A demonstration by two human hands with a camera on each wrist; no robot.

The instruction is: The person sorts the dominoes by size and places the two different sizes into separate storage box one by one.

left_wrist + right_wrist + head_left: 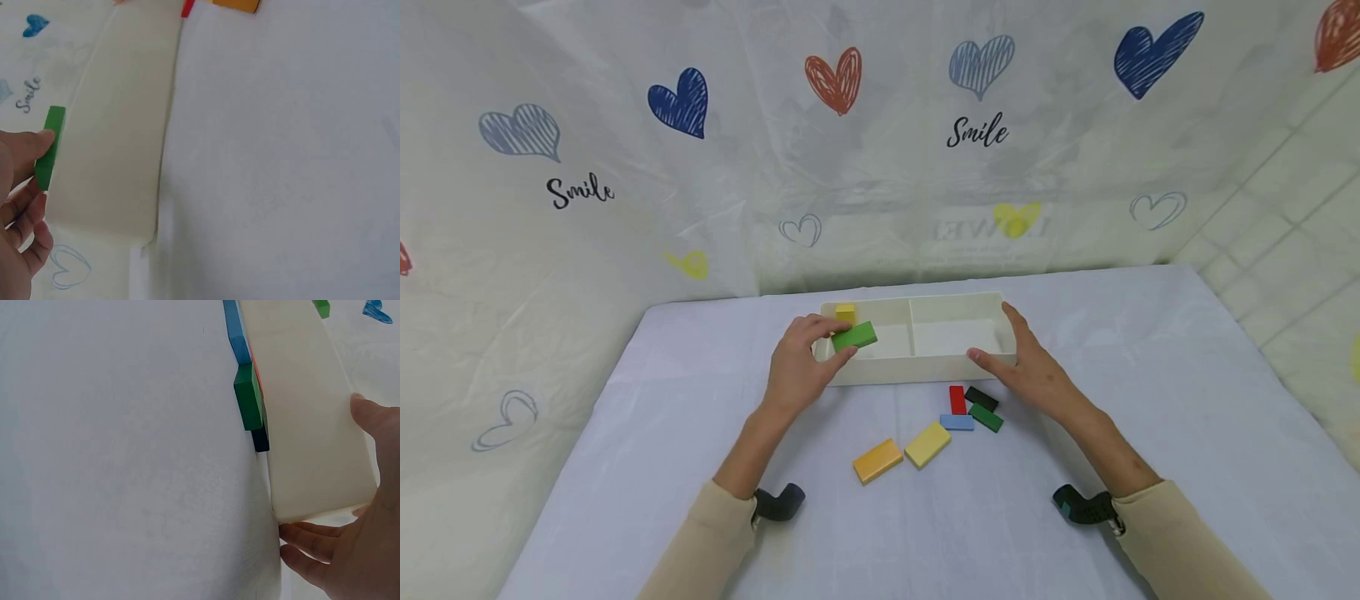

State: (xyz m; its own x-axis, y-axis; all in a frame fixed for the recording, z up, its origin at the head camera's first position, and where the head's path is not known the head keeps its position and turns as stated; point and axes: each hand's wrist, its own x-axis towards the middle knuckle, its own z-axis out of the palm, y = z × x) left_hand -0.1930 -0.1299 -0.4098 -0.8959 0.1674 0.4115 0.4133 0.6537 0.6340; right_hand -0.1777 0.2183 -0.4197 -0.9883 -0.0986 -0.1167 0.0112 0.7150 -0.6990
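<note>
My left hand pinches a light green block between thumb and fingers, above the left end of a white two-compartment box. The left wrist view shows the green block tilted over the box's rim. A yellow block is in the left compartment, partly hidden by the green one. At the box's right end, my right hand grips the wall, thumb on the front rim. In the right wrist view its fingers wrap the end of the box.
In front of the box lie a red block, a black block, a dark green block and a blue block. Nearer are an orange block and a pale yellow block. A white cloth covers the table.
</note>
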